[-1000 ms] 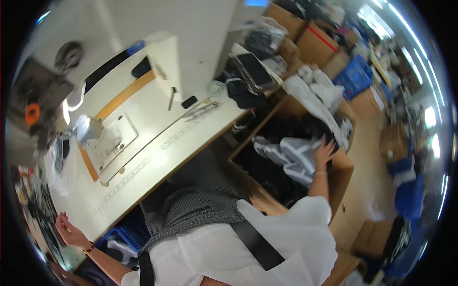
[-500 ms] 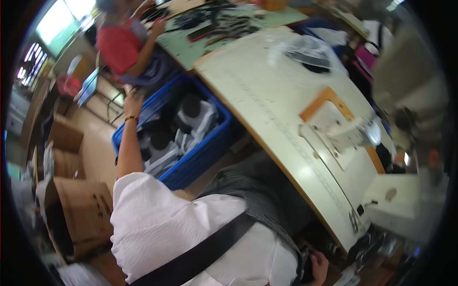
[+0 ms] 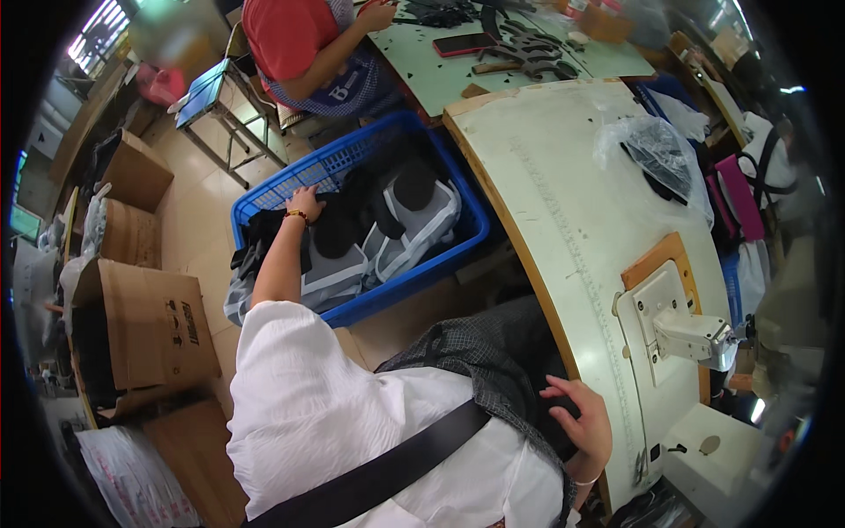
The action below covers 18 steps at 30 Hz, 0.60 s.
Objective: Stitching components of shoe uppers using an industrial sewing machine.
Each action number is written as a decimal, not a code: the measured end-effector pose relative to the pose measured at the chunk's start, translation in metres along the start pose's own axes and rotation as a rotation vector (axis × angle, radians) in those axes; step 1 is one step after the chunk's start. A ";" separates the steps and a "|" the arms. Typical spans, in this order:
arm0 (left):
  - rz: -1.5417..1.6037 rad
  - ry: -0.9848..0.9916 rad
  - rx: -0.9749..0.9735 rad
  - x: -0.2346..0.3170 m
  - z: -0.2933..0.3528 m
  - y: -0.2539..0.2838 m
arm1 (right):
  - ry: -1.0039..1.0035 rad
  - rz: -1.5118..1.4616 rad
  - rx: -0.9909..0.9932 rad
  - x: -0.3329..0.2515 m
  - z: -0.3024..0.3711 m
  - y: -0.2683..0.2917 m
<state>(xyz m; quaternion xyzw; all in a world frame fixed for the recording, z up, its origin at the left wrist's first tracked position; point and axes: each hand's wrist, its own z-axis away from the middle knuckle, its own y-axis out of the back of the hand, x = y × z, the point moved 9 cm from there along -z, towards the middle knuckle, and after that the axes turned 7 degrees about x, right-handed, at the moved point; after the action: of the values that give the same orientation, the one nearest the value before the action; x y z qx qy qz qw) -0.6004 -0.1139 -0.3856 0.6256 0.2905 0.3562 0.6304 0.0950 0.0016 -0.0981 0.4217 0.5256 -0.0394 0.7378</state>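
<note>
In the head view, soft grey fabric pieces (image 3: 412, 231) lie in a blue basket (image 3: 396, 297) left of the bench (image 3: 528, 176); they have pale edging and dark, rounded patches, and black material (image 3: 264, 227) lies bunched beside them. The left hand (image 3: 305, 204) rests at the black material, fingers partly spread; whether it grips any is unclear. The right hand (image 3: 583, 424), loosely open with bent fingers and nothing visible in it, is beside the bench's edge.

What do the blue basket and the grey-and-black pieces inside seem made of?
Blue rectangular slotted basket: probably moulded plastic, slight sheen, given its regular openings. Grey-and-black soft pieces: likely matte fabric, from folds and pale edging; fibre unclear.
</note>
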 end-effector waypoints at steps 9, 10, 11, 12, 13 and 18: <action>0.726 -0.405 -0.159 0.069 0.047 0.193 | 0.071 -0.092 -0.117 -0.014 -0.017 -0.012; 0.727 -0.487 -0.071 0.089 0.071 0.235 | 0.079 -0.095 -0.105 -0.015 -0.021 -0.013; 0.787 -0.460 -0.129 0.112 0.095 0.259 | 0.105 -0.101 -0.077 -0.018 -0.025 -0.013; 0.875 -0.527 -0.147 0.145 0.122 0.288 | 0.138 -0.102 -0.022 -0.021 -0.030 -0.012; 0.843 -0.781 0.035 0.186 0.160 0.327 | 0.190 -0.105 0.050 -0.026 -0.034 -0.012; 0.935 -1.599 0.103 0.370 0.337 0.395 | 0.227 -0.216 0.444 -0.028 -0.025 0.001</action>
<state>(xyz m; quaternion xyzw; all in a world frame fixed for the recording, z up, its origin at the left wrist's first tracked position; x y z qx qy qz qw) -0.1469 -0.0237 0.0532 0.7660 -0.4969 0.0236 0.4072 0.0642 0.0081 -0.0774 0.5164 0.6254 -0.1846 0.5551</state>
